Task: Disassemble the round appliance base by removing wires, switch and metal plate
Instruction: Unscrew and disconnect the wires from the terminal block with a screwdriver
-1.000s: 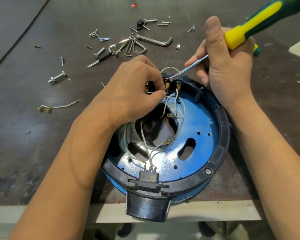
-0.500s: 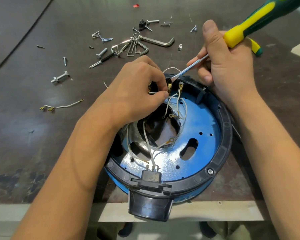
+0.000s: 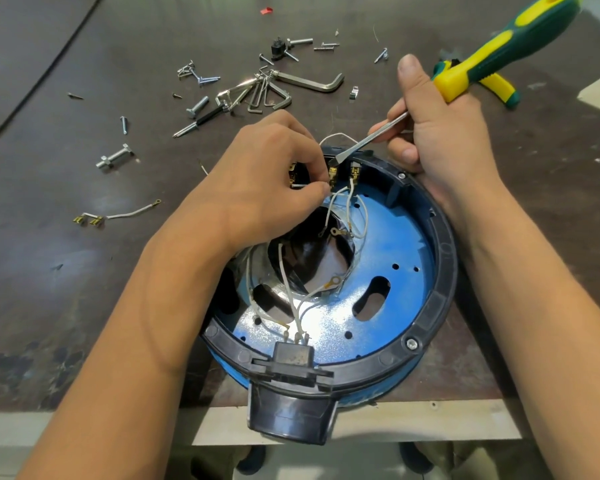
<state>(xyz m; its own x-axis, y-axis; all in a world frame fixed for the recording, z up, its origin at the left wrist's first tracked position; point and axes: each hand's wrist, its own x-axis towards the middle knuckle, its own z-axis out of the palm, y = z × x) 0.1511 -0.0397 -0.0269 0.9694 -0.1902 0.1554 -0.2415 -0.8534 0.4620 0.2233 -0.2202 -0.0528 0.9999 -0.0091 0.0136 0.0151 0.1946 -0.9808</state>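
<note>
Head view: your left hand (image 3: 271,181) pinches a white wire (image 3: 305,185) at the switch (image 3: 343,160) on the far rim, probably to tug its connector free. Your right hand (image 3: 440,133) has its grip wrapped round the screwdriver (image 3: 492,53), the flat tip levering at the brass terminals (image 3: 354,173). The round appliance base (image 3: 444,258) sits at the worktop's (image 3: 84,150) near edge. Black rim up, blue metal plate (image 3: 388,258) inside, loose white wires (image 3: 286,289) running to the near socket (image 3: 293,356).

Just beyond your left hand (image 3: 257,188), silver L-shaped metal hex keys (image 3: 309,83) lie among scattered steel screws (image 3: 207,79) on the dark brown table (image 3: 49,150). Behind your right hand (image 3: 444,133) rest green-and-yellow-handled pliers (image 3: 499,87).
</note>
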